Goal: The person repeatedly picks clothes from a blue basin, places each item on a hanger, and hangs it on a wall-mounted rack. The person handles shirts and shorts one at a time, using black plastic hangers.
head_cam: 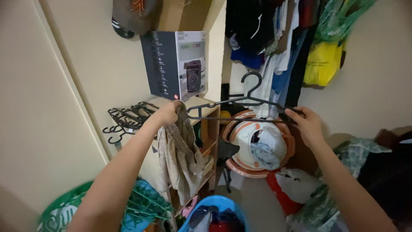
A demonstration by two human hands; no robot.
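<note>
Black plastic clothes hanger (240, 107): right hand (308, 124) pinched one end, levelling it; left hand (168, 112) clenched the other end with a beige patterned cloth garment (180, 154), dangling.

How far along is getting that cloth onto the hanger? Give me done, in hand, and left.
Done: clothes already hang on the rail behind. In hand: the left hand grips a beige patterned cloth at one end of a black hanger, while the right hand holds the other end. The cloth dangles beside the hanger, not yet draped over it. Left: more garments sit in the blue basket, and spare hangers lie on the shelf.
</note>
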